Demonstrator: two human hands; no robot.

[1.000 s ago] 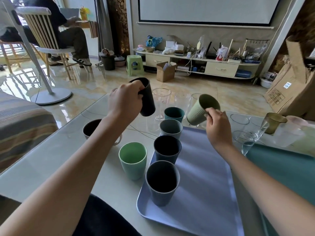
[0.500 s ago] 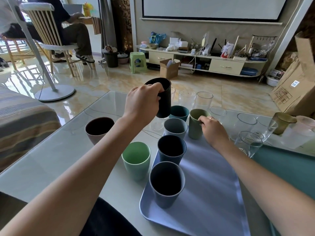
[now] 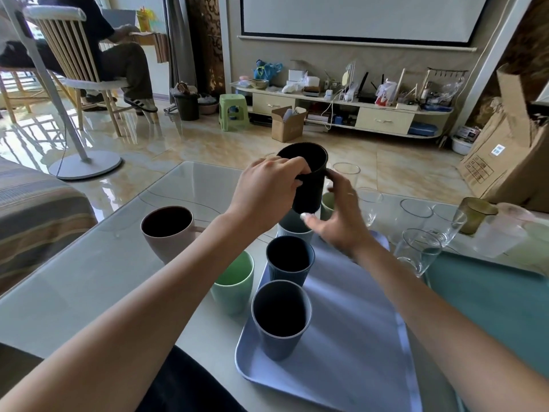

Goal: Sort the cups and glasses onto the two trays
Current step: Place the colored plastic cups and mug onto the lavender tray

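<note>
My left hand (image 3: 267,188) grips a black cup (image 3: 309,179) by its rim and holds it above the far end of the lilac tray (image 3: 356,322). My right hand (image 3: 338,221) is spread open beside and under that cup, its fingers near the cup's side. On the tray stand two dark blue cups (image 3: 280,316) (image 3: 289,260), a grey-blue cup (image 3: 294,227) and an olive cup (image 3: 326,203), both partly hidden by my hands. A mint cup (image 3: 234,281) and a pink mug (image 3: 167,230) stand on the table left of the tray. A teal tray (image 3: 490,304) lies at the right.
Several clear glasses (image 3: 419,251) stand on the glass table (image 3: 89,278) beyond and right of the lilac tray, with an amber glass (image 3: 475,214) and a frosted cup (image 3: 499,236) at far right. A person sits on a chair at back left. Cardboard boxes stand at right.
My right hand has let go of the olive cup, which stands on the lilac tray, and has risen to the black cup. My left hand carried the black cup rightward over the tray.
</note>
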